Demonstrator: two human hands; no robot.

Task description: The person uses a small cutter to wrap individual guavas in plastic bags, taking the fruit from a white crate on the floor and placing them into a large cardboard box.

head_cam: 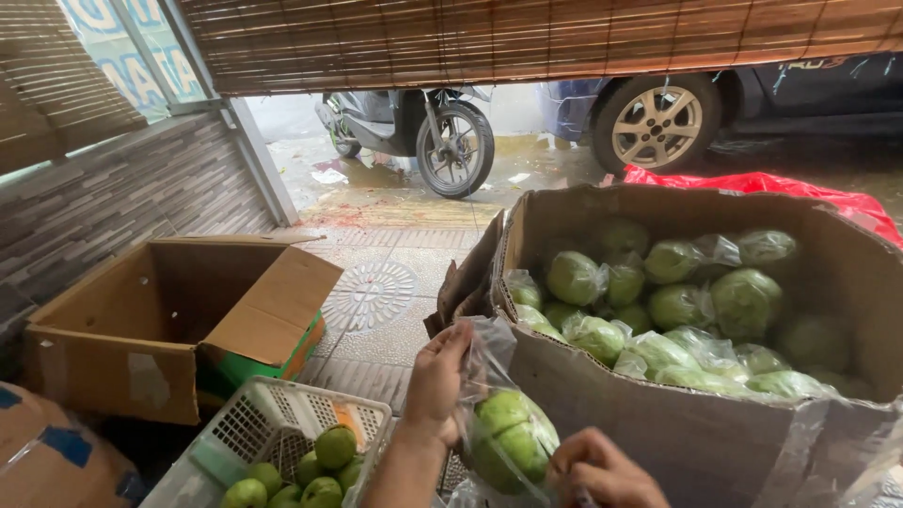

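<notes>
A green round fruit (513, 437) wrapped in a clear plastic bag (487, 350) is low in the middle of the view. My left hand (435, 386) pinches the top of that bag. My right hand (602, 470) grips the bagged fruit from below at the right. Just behind them stands a large cardboard box (658, 414) filled with several more bagged green fruits (673, 306). A white plastic basket (273, 419) at the lower left holds several unwrapped green fruits (324, 466).
An open, empty cardboard box (132, 362) lies on the tiled floor at the left by a stone wall. A parked scooter (414, 127) and a car wheel (656, 124) stand on wet pavement beyond. Red plastic sheet (781, 183) lies behind the big box.
</notes>
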